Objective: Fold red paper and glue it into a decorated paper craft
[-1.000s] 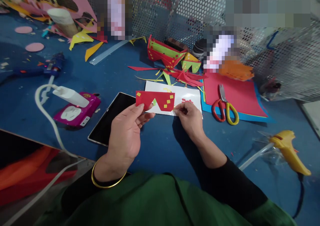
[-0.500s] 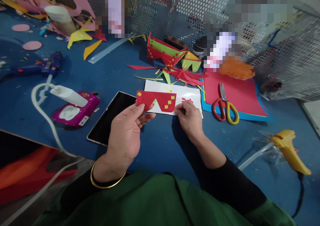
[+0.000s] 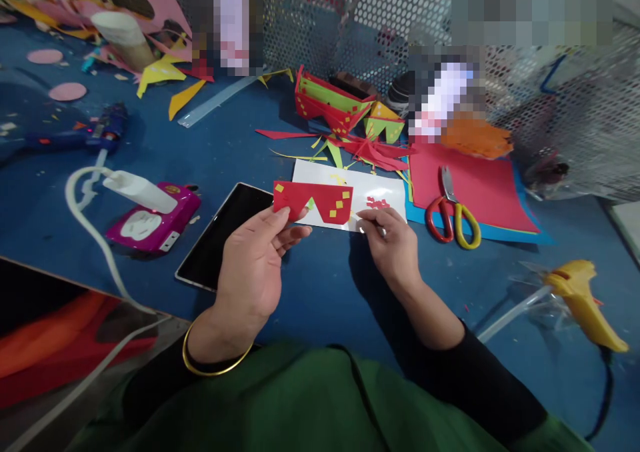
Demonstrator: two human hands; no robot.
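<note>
Left hand [image 3: 253,265] pinches the red paper glasses cutout [image 3: 313,201] above the blue worktop [image 3: 320,285]; right hand [image 3: 393,242] nips something tiny, unclear what, beside the white sheet [image 3: 387,192]. A loose grip could tilt the cutout and misplace a square.

**Red paper glasses held over a cluttered blue desk**

The left hand [image 3: 250,272] pinches red paper glasses [image 3: 313,201] dotted with yellow squares, above a white sheet [image 3: 383,189]. The right hand [image 3: 393,245] rests its fingers [image 3: 367,217] on that sheet near small red bits [image 3: 376,203]. Scissors [image 3: 453,212] lie on red paper [image 3: 480,185]; a yellow glue gun [image 3: 583,299] lies well apart on the desk [image 3: 320,285].
</note>
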